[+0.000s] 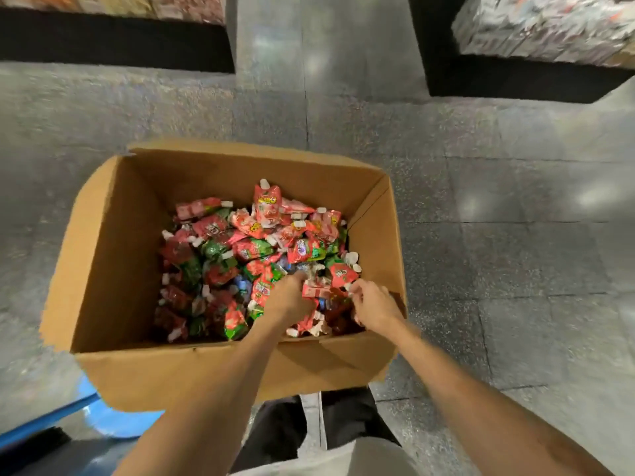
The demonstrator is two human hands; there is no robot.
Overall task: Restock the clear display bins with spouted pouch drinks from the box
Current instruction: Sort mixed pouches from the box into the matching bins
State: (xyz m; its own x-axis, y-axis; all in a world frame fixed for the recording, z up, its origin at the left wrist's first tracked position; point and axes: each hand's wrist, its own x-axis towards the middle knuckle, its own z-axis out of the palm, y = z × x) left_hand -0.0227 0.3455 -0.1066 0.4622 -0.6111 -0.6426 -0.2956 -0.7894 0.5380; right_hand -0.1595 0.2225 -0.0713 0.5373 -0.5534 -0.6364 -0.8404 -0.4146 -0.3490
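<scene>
Your left hand (292, 298) and right hand (374, 308) both clutch red spouted foil pouches (321, 291) between them, lower right of the brown cardboard box (240, 155).

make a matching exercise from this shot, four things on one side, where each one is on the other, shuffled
Things
1. cardboard box
2. upright red pouch
3. blue object
4. stacked packaged goods

Places
a. upper right, above a black base
b. lower left, by the box's near corner
c. on the grey floor, in front of the person's legs
d. standing up at the far side of the pile in the box

Pairs: 1-c, 2-d, 3-b, 4-a
</scene>
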